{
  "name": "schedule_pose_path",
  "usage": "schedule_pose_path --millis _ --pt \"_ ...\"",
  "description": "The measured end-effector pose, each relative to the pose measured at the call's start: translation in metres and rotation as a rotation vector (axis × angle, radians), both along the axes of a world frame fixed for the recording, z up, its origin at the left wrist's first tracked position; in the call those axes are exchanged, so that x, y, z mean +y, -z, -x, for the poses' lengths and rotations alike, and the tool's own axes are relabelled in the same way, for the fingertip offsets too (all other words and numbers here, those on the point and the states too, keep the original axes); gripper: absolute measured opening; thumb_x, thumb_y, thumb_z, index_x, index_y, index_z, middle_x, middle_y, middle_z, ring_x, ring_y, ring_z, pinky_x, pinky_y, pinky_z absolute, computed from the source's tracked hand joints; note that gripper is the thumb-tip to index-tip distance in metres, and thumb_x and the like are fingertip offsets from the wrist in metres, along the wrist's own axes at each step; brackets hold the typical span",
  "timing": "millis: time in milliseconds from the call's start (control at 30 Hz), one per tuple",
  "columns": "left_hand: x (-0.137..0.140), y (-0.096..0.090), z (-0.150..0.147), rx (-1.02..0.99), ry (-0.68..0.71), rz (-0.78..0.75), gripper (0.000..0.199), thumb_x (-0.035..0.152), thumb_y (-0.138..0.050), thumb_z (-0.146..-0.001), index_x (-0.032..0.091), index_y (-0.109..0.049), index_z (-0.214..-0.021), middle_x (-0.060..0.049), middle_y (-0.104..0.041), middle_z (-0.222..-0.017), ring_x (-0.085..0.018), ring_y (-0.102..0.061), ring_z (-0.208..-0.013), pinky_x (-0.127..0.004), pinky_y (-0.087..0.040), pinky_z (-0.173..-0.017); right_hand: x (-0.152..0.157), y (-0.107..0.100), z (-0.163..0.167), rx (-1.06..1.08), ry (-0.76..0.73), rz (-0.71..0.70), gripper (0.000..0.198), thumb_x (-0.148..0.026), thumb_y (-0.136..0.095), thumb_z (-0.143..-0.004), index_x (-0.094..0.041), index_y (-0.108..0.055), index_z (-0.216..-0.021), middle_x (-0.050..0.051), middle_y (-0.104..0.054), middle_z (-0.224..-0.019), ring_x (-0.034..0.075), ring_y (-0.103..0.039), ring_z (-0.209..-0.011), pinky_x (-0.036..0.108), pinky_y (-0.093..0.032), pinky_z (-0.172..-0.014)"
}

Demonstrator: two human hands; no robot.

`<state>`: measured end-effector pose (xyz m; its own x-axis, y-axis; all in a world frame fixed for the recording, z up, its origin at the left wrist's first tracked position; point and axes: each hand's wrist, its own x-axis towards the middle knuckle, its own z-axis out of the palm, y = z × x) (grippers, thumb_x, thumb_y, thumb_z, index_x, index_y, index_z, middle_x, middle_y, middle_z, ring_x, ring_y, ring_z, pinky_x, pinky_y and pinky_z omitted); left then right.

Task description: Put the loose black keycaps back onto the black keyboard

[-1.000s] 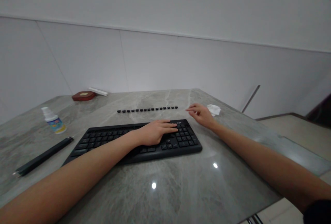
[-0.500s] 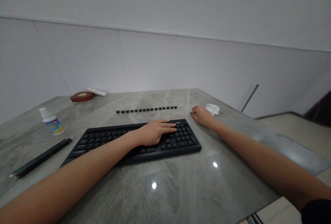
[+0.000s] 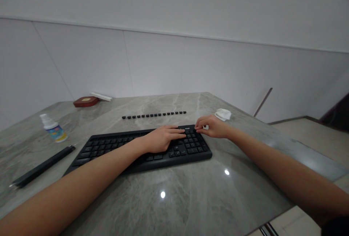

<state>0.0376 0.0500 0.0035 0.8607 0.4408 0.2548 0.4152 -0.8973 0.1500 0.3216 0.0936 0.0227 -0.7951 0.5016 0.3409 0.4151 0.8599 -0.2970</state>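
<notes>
A black keyboard (image 3: pixel 174 160) lies on the grey marbled table. Across its middle rests my left hand (image 3: pixel 160 139), palm down with fingers stretched toward the number pad. My right hand (image 3: pixel 211 126) is at the keyboard's top right corner, thumb and fingers pinched over the keys there. A small black keycap showed at these fingertips half a second ago; now the fingers mostly hide it. Behind the keyboard stands a row of several black keycaps (image 3: pixel 155 115), apart from both hands.
A crumpled white tissue (image 3: pixel 223 114) lies beyond my right wrist. To the left are a spray bottle (image 3: pixel 54 128) and a long black bar-shaped item (image 3: pixel 43 166). A reddish-brown box (image 3: pixel 85 101) and a white strip (image 3: pixel 100 96) sit by the wall.
My right hand has moved left and toward me, from the table beside the tissue to the keyboard's top right corner. My left hand has stayed in place.
</notes>
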Motion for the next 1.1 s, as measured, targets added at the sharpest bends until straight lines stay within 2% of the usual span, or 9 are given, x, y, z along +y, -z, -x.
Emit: schedule_pose_path --millis 367,567,933,1100 --pt "-0.0003 -0.0009 -0.0006 0.019 -0.006 0.003 0.063 -0.004 -0.038 -0.077 0.018 -0.049 -0.135 -0.004 -0.046 -0.143 -0.023 -0.038 -0.134 -0.044 -0.034 -0.112 -0.0026 -0.0014 0.0005 -0.039 -0.041 -0.035 0.013 -0.015 -0.057 -0.080 -0.016 -0.070 -0.077 0.007 -0.069 -0.084 0.014 -0.064 -0.071 0.027 -0.051 -0.069" --pt "0.0017 0.0021 0.0007 0.005 0.000 0.001 0.064 -0.003 -0.038 -0.078 0.022 -0.047 -0.136 -0.002 -0.045 -0.143 -0.023 -0.038 -0.134 -0.045 -0.034 -0.111 -0.0019 0.0002 -0.0005 -0.032 -0.052 -0.037 0.014 -0.015 -0.057 -0.081 -0.016 -0.070 -0.081 0.007 -0.069 -0.085 0.014 -0.064 -0.073 0.027 -0.052 -0.070" --pt "-0.0016 -0.0024 -0.0004 0.021 -0.005 0.012 0.062 -0.003 -0.039 -0.078 0.018 -0.049 -0.135 -0.005 -0.046 -0.142 -0.024 -0.039 -0.133 -0.046 -0.035 -0.111 -0.0032 -0.0023 -0.0006 -0.061 -0.081 -0.043 0.017 -0.017 -0.055 -0.084 -0.016 -0.072 -0.085 0.009 -0.070 -0.088 0.016 -0.065 -0.079 0.029 -0.052 -0.073" --pt "-0.0008 -0.0019 0.0000 0.004 0.004 0.003 0.064 -0.004 -0.038 -0.077 0.021 -0.048 -0.135 -0.003 -0.047 -0.142 -0.023 -0.038 -0.134 -0.045 -0.035 -0.111 -0.0042 -0.0020 0.0006 -0.049 -0.074 -0.057 0.017 -0.017 -0.055 -0.084 -0.016 -0.072 -0.085 0.009 -0.069 -0.088 0.017 -0.065 -0.079 0.030 -0.052 -0.074"
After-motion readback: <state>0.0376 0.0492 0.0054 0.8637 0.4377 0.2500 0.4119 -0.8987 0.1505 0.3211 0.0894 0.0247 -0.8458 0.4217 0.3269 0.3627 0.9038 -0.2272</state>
